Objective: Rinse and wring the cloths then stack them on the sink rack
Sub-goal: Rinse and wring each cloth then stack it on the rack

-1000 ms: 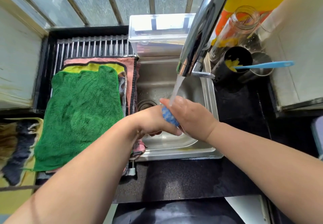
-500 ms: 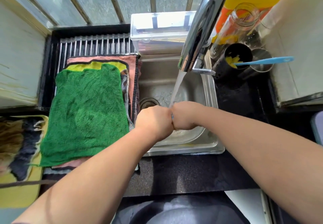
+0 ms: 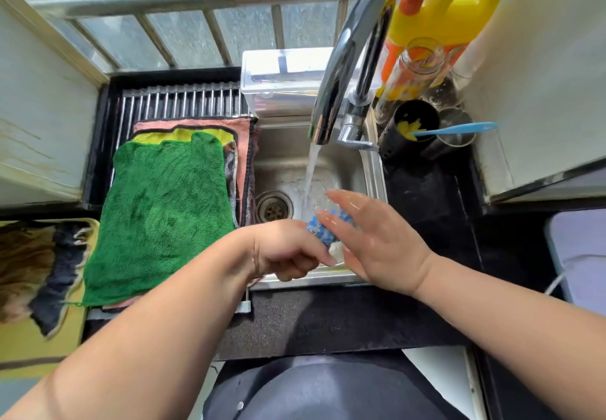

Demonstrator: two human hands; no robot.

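From the head camera: a blue cloth [image 3: 324, 229] sits bunched over the sink [image 3: 282, 154], just beside the stream from the running tap [image 3: 341, 68]. The left hand [image 3: 288, 252] has its grip clenched around the cloth's lower end. The right hand [image 3: 377, 239] has its grip released, with wet fingers straight and laid against the bundle. The step in hand looks like rinsing turning to wringing. The next move probably calls for the right hand to close on the free end and twist over the basin. The cloth then goes onto the rack [image 3: 183, 101], where a green cloth [image 3: 160, 216] tops the pile.
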